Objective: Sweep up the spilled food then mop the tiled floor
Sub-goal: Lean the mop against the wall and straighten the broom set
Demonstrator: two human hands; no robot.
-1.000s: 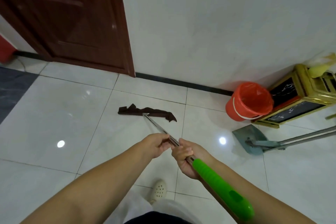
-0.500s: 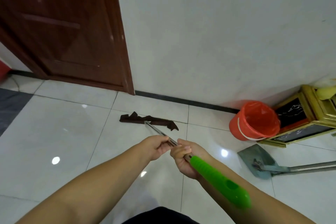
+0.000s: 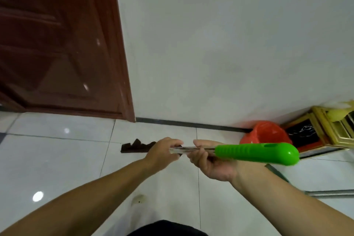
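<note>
Mop [image 3: 255, 153] in both hands, bucket [image 3: 266, 134] beyond.

Glossy tiled floor [image 3: 57, 159]; green plastic grip [image 3: 256, 152] (smooth), metal shaft [image 3: 188, 148].

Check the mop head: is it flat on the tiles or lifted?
Cannot tell for certain. The dark mop head looks low against the floor, but the left hand hides its joint with the pole.

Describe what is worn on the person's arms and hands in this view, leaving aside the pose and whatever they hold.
Both forearms are bare all the way to the bottom edge of the picture, with no sleeve in view. The left hand and the right hand wear no gloves. No watch, bracelet or band shows on either wrist, and no ring can be made out on the visible fingers, though motion blur softens that detail.
</note>
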